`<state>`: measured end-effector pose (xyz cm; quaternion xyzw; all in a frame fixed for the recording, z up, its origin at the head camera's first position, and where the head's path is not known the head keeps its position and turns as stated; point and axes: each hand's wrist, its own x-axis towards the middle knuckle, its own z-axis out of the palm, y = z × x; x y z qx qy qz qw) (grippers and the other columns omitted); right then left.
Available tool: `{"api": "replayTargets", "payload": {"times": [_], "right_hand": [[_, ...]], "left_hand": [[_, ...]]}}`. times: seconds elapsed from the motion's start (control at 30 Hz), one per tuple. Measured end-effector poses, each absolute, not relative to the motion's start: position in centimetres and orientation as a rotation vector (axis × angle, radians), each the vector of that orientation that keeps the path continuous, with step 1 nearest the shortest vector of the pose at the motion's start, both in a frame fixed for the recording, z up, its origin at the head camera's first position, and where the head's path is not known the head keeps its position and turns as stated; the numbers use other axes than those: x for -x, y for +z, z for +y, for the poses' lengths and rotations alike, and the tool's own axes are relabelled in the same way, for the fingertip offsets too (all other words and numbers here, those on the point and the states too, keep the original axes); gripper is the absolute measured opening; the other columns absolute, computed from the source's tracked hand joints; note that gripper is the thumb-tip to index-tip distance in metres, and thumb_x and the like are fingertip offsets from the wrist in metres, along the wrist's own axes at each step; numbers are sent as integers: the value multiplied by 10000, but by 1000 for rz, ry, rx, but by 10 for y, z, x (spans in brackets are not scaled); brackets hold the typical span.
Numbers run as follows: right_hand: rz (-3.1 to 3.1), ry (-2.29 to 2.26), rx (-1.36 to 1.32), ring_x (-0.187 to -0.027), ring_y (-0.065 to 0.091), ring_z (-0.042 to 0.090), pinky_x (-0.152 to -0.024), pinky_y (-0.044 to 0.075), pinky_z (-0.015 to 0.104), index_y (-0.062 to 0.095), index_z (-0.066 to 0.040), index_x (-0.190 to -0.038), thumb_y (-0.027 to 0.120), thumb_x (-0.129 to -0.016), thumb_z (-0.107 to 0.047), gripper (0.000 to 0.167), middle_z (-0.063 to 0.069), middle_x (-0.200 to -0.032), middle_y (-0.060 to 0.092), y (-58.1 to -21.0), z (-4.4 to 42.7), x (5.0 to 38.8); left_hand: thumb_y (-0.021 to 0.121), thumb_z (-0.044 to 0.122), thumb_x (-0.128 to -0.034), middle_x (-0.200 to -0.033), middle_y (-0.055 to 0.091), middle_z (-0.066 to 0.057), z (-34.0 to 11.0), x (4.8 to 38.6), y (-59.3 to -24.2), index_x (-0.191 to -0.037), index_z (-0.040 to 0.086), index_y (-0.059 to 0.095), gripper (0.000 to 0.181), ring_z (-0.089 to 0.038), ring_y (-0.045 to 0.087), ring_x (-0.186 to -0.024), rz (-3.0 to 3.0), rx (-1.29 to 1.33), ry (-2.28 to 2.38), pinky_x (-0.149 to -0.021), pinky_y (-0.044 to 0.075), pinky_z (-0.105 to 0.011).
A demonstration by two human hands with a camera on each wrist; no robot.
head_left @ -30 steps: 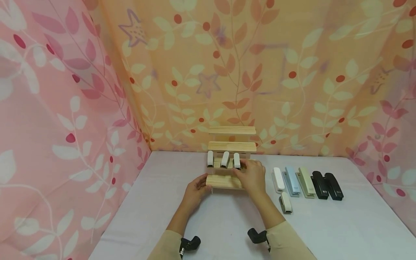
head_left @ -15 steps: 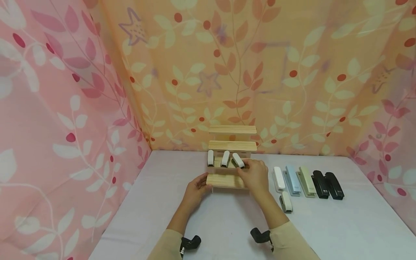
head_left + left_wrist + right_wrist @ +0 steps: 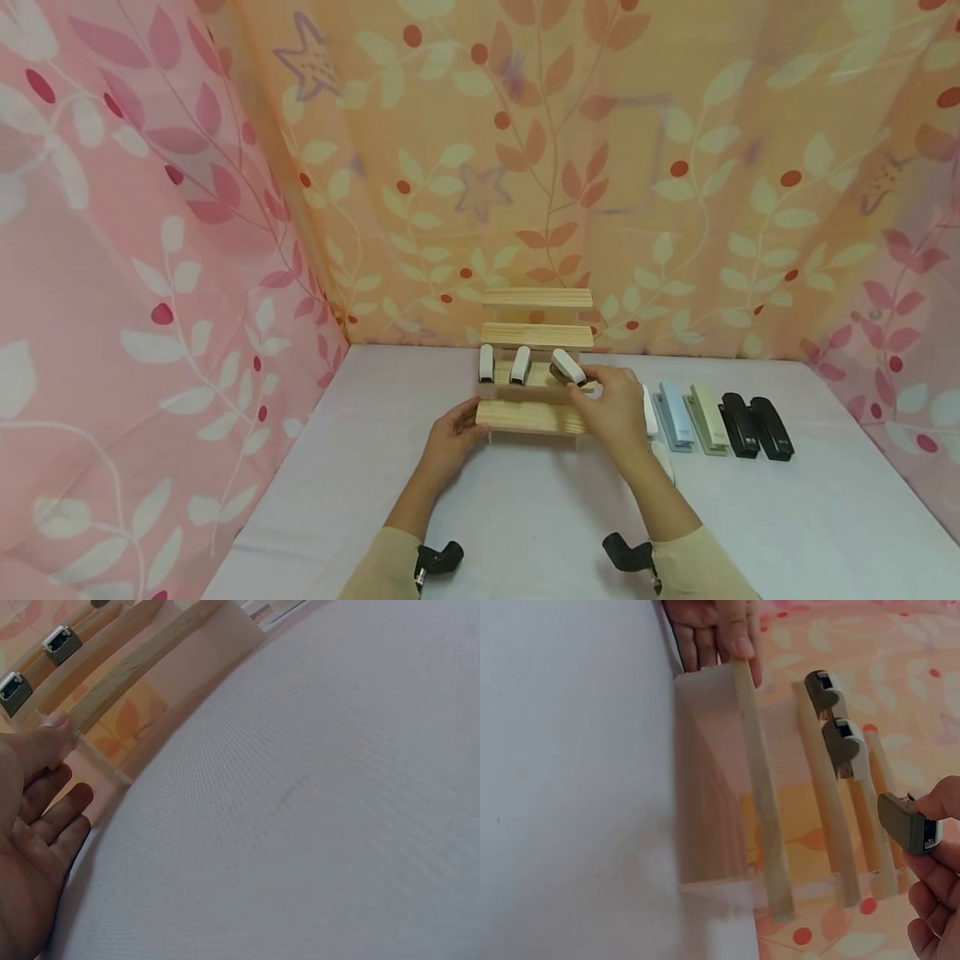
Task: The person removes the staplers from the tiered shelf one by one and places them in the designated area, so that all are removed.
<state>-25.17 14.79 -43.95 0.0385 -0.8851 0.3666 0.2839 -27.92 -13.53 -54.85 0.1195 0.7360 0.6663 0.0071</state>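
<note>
A stepped display rack [image 3: 532, 417] has pale wooden shelves on clear supports. My left hand [image 3: 450, 442] holds the left end of its lowest shelf, thumb on top and fingers below, as the left wrist view shows. In my right hand [image 3: 617, 410] a small white stapler [image 3: 567, 367] is pinched between thumb and fingers, tilted, at the right end of the second shelf from the bottom. The right wrist view shows this stapler's grey underside, apart from the wood. Two similar staplers, one at the left [image 3: 487, 364] and one mid-shelf [image 3: 520, 365], sit on that tier.
Right of the rack lie a blue stapler [image 3: 676, 417], a green stapler [image 3: 707, 419] and two black staplers [image 3: 771, 429]. A white stapler [image 3: 650, 412] and a small stapler [image 3: 663, 463] are partly hidden behind my right hand and forearm. Patterned curtains [image 3: 420, 167] enclose the table.
My right hand has moved right along the second tier with the small white stapler, which has gone from nearly upright to tilted. The left hand has stayed on the lowest shelf.
</note>
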Motion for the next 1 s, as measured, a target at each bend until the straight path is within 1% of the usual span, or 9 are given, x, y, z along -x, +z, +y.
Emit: {"api": "replayTargets", "payload": {"times": [0.2, 0.27, 0.43, 0.67, 0.73, 0.87, 1.0], "right_hand": [[-2341, 994, -144, -987, 569, 291, -878, 411, 468, 775, -51, -1086, 833, -825, -188, 301, 99, -998, 761, -430, 163, 237], [-2332, 983, -160, -990, 568, 284, -878, 404, 457, 772, -50, -1088, 835, -827, -178, 298, 96, -998, 760, -427, 168, 232], [-2317, 954, -170, -997, 574, 282, -864, 411, 462, 766, -41, -1091, 840, -827, -162, 300, 95, -982, 754, -424, 181, 218], [-2334, 889, -173, -1024, 551, 279, -852, 394, 451, 750, -42, -1110, 845, -829, -146, 313, 102, -1024, 730, -422, 203, 196], [-2326, 875, -182, -1023, 548, 284, -850, 381, 460, 749, -34, -1115, 849, -820, -131, 326, 113, -1031, 729, -422, 209, 189], [-2306, 860, -182, -1071, 545, 332, -892, 375, 523, 745, -16, -1119, 856, -806, -107, 344, 147, -1045, 727, -422, 225, 178], [-2308, 854, -152, -1072, 538, 349, -896, 361, 539, 743, -2, -1106, 864, -798, -105, 347, 176, -1054, 720, -426, 241, 169]], "left_hand": [[771, 200, -929, -1494, 546, -160, -136, 280, -548, -1505, 14, 478, 673, -296, 549, -1361, 2310, -391, 2066, -1049, 525, -271], [777, 203, -924, -1489, 553, -150, -136, 281, -548, -1504, 29, 487, 672, -286, 552, -1359, 2309, -372, 2068, -1046, 525, -265], [780, 177, -918, -1478, 559, -162, -135, 279, -547, -1495, 35, 500, 656, -301, 559, -1348, 2307, -354, 2081, -1029, 536, -261], [756, 109, -933, -1488, 548, -176, -134, 279, -546, -1499, 25, 490, 630, -324, 553, -1351, 2297, -348, 2093, -1031, 537, -271], [754, 104, -934, -1485, 550, -177, -134, 279, -546, -1497, 25, 493, 626, -326, 555, -1349, 2310, -344, 2089, -1033, 537, -280], [771, 150, -925, -1473, 565, -160, -134, 278, -547, -1490, 47, 507, 632, -306, 566, -1341, 2330, -348, 2083, -1036, 537, -283], [788, 193, -914, -1472, 570, -146, -135, 278, -548, -1491, 59, 513, 653, -297, 568, -1340, 2326, -340, 2076, -1041, 534, -284]]}}
